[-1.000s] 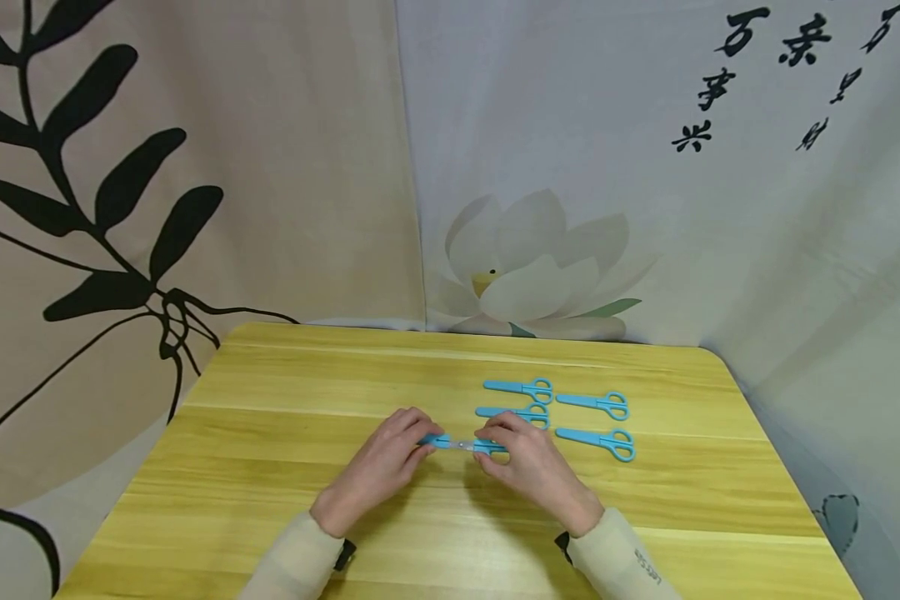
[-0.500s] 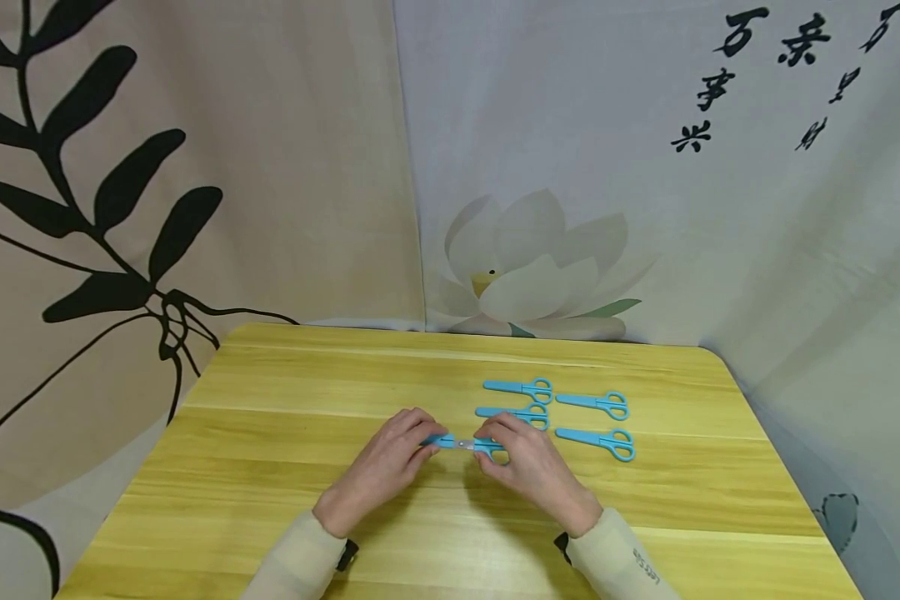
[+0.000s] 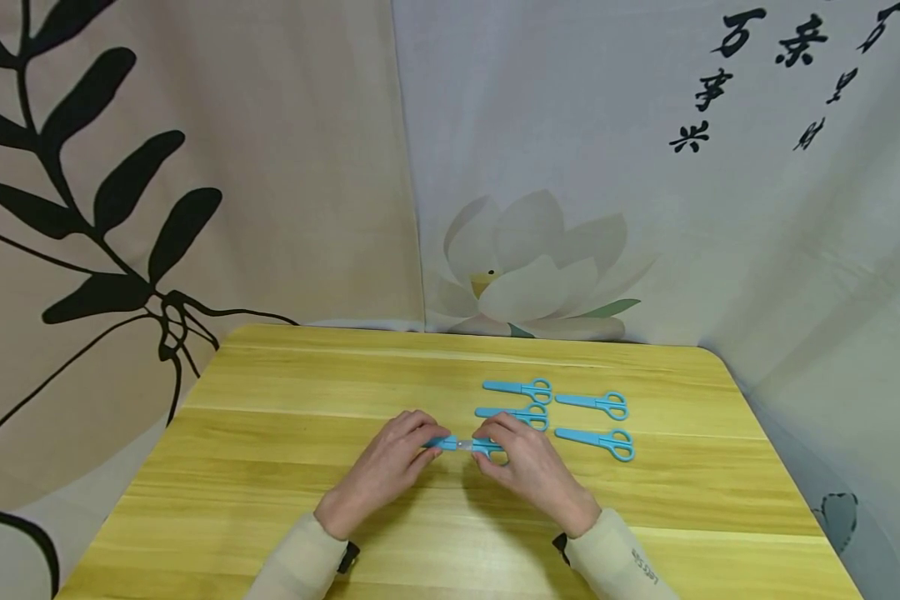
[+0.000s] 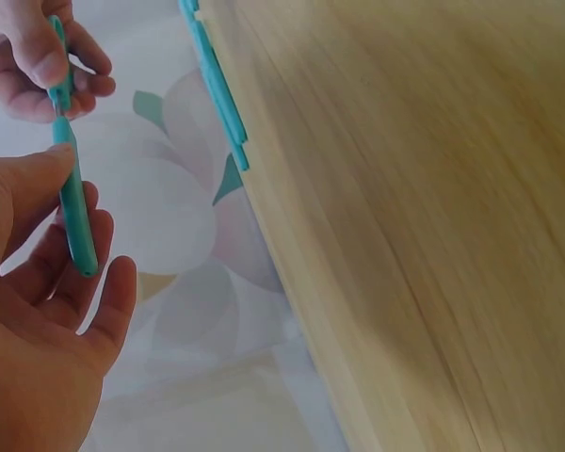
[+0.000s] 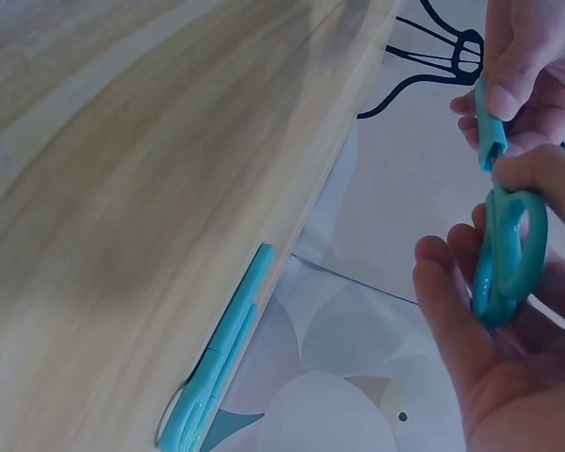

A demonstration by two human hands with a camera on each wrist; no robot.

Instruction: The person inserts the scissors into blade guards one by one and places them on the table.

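My left hand (image 3: 386,460) pinches a blue blade cover (image 4: 75,202) between thumb and fingers. Opposite it, my right hand (image 3: 528,462) holds a pair of scissors (image 5: 494,268) by the blue handles. The blades point left into the cover, and a short strip of bare metal shows between cover and handles. Both hands are raised over the table. Past the right hand lie several covered blue scissors, among them an upper left pair (image 3: 521,388), a lower left pair (image 3: 504,412) partly hidden by the fingers, and a lower right pair (image 3: 600,441).
The wooden table (image 3: 270,500) has a rounded far edge. Behind it hangs a pale curtain (image 3: 330,167) printed with dark leaves, a lotus and black characters. Both wrists carry dark straps beside light sleeves (image 3: 622,554).
The cover in my left hand has shifted slightly right toward the scissors' handles. Less bare metal shows between them. The right hand and the scissors on the table stay nearly still.
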